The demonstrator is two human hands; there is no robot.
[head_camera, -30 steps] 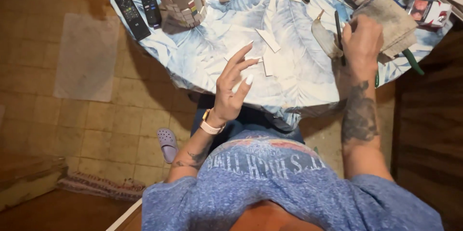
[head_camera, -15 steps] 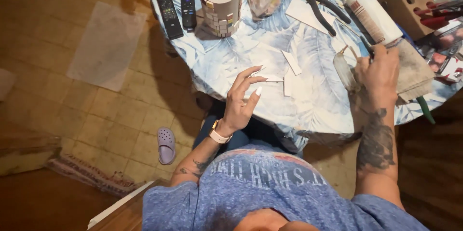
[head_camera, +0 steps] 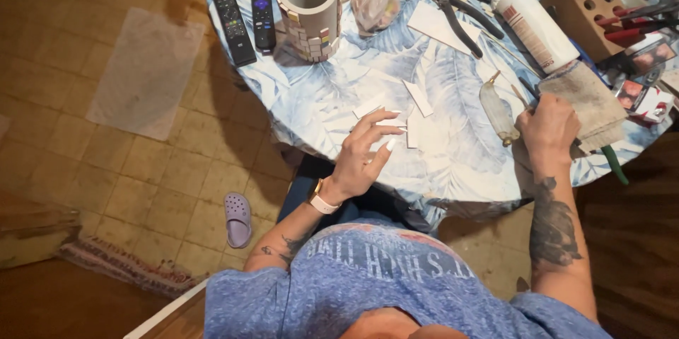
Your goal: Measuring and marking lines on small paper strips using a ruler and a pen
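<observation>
Left hand (head_camera: pixel 364 155) hovering at table (head_camera: pixel 318 102) edge, fingers loosely spread, fingertips touching small white tile pieces (head_camera: pixel 396 123). More white shards (head_camera: pixel 417 97) just past, around 12 o'clock from that hand. Right hand (head_camera: pixel 548 130) over at 3 o'clock, clenched around a thin tool, kind not clear, beside a small clear bottle (head_camera: pixel 497 112). Further out: pliers (head_camera: pixel 456 10), mosaic-covered cylinder (head_camera: pixel 308 6) at 11 o'clock, two black remotes (head_camera: pixel 244 13).

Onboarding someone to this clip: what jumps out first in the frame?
The left hand rests its fingertips on small white tile pieces mid-table, on a blue leaf-print tablecloth. The right hand grips a tool at the table's right edge. At the far side stands a grey cylinder, partly clad in mosaic tiles, beside two remotes.
</observation>
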